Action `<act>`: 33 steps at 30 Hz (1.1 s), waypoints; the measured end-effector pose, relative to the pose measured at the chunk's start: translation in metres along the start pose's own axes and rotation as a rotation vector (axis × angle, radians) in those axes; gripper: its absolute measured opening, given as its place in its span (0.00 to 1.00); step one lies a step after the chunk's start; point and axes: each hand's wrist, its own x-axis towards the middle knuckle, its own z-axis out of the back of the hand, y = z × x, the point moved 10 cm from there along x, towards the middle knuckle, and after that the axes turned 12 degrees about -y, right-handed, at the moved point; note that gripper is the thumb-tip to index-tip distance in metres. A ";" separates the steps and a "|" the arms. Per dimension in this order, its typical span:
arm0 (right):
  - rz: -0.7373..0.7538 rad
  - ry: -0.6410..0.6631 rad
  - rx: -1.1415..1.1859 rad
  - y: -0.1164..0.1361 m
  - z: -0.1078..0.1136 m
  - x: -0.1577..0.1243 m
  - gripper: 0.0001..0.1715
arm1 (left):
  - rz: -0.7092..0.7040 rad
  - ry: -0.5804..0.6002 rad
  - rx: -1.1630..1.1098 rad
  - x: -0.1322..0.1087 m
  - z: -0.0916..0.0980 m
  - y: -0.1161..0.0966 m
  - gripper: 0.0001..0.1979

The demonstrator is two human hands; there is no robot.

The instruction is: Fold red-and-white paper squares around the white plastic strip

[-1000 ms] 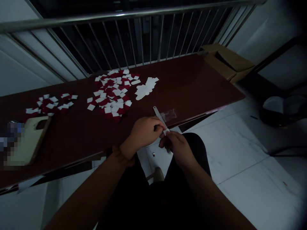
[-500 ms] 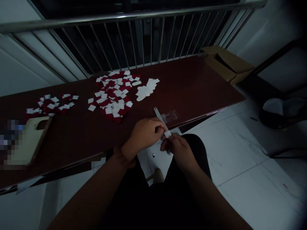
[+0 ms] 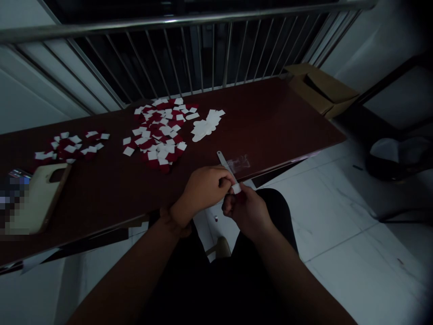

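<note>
- Left grip (image 3: 204, 186) clenched on metal strip (image 3: 225, 163); right grip (image 3: 246, 212) pinching white paper piece (image 3: 236, 188) at strip end.
- Clear plastic (image 3: 238, 163) near, beyond grips; red-white paper squares (image 3: 155, 140) farther on desk (image 3: 270, 117).

Glossy reddish-brown wooden tabletop (image 3: 257, 117), smooth steel railing (image 3: 169, 20) (faintly shiny), matt cardboard box (image 3: 321, 88), white paper squares (image 3: 128, 151)

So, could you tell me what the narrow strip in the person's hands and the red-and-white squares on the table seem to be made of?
The narrow strip looks like metal from its pale grey sheen, though plastic is possible. The red-and-white squares look like thin paper or label stock: matt, flat and lying in overlapping heaps.
</note>
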 end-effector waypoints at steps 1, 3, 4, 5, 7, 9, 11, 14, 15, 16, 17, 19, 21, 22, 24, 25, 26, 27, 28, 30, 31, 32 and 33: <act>-0.020 0.003 0.020 -0.001 -0.002 0.000 0.20 | 0.000 -0.001 -0.001 0.000 0.000 0.000 0.14; -0.038 -0.005 0.063 -0.002 -0.003 -0.001 0.19 | 0.003 -0.006 -0.001 0.000 0.000 0.000 0.14; -0.043 -0.015 0.081 -0.001 -0.003 -0.001 0.19 | 0.004 -0.005 -0.001 0.000 0.000 0.000 0.14; -0.048 -0.022 0.094 -0.001 -0.004 -0.001 0.19 | 0.006 -0.003 -0.001 -0.001 0.000 0.001 0.14; -0.055 -0.028 0.105 -0.001 -0.005 -0.002 0.20 | 0.010 -0.001 -0.001 -0.001 0.000 0.001 0.14; -0.058 -0.026 0.104 0.000 -0.007 -0.001 0.20 | 0.008 -0.002 -0.001 -0.001 0.000 0.001 0.13; -0.057 -0.021 0.105 0.000 -0.007 -0.001 0.20 | 0.005 -0.002 -0.001 -0.001 0.000 0.001 0.14; -0.032 -0.019 0.100 0.001 -0.007 0.000 0.18 | 0.005 0.003 0.006 -0.001 -0.001 0.001 0.14; -0.016 -0.015 0.090 0.002 -0.007 0.000 0.18 | 0.006 0.007 0.007 -0.001 -0.001 0.001 0.14; 0.000 -0.010 0.074 0.003 -0.007 0.000 0.18 | 0.006 0.009 0.008 -0.001 -0.001 0.002 0.14; 0.014 -0.007 0.058 0.004 -0.007 0.000 0.18 | 0.006 0.012 0.009 -0.001 -0.002 0.002 0.14; 0.030 -0.010 0.037 0.004 -0.007 0.001 0.17 | 0.006 0.011 0.006 -0.001 -0.001 0.001 0.14; 0.039 -0.022 0.042 0.005 -0.006 0.002 0.17 | 0.002 0.007 0.004 -0.001 -0.001 0.001 0.14; 0.041 -0.024 0.048 0.005 -0.006 0.002 0.17 | -0.002 0.005 0.004 -0.001 -0.001 0.000 0.14; 0.035 -0.016 0.052 0.005 -0.006 0.002 0.16 | -0.007 -0.001 0.003 -0.001 0.000 -0.001 0.14; 0.025 -0.008 0.048 0.004 -0.006 0.002 0.17 | -0.007 -0.002 0.000 -0.001 0.001 -0.001 0.14; 0.013 0.001 0.040 0.003 -0.006 0.002 0.18 | -0.005 0.000 -0.004 0.000 0.001 -0.001 0.14; 0.006 0.008 0.033 0.003 -0.004 0.001 0.19 | -0.003 0.005 -0.009 0.000 0.000 -0.001 0.14; 0.005 0.011 0.024 0.003 -0.003 0.000 0.21 | 0.000 0.007 -0.013 0.000 0.000 -0.001 0.14; 0.031 0.008 0.005 0.005 0.003 -0.002 0.24 | -0.001 0.010 -0.014 -0.001 0.000 -0.001 0.14; 0.058 0.000 -0.009 0.006 0.007 -0.003 0.24 | -0.003 0.009 -0.011 -0.001 0.000 0.000 0.14; 0.087 -0.010 -0.029 0.008 0.010 -0.004 0.23 | -0.007 0.007 -0.006 -0.001 0.000 0.000 0.14; 0.116 -0.017 -0.053 0.010 0.013 -0.004 0.21 | -0.011 0.005 0.002 -0.001 0.000 0.000 0.14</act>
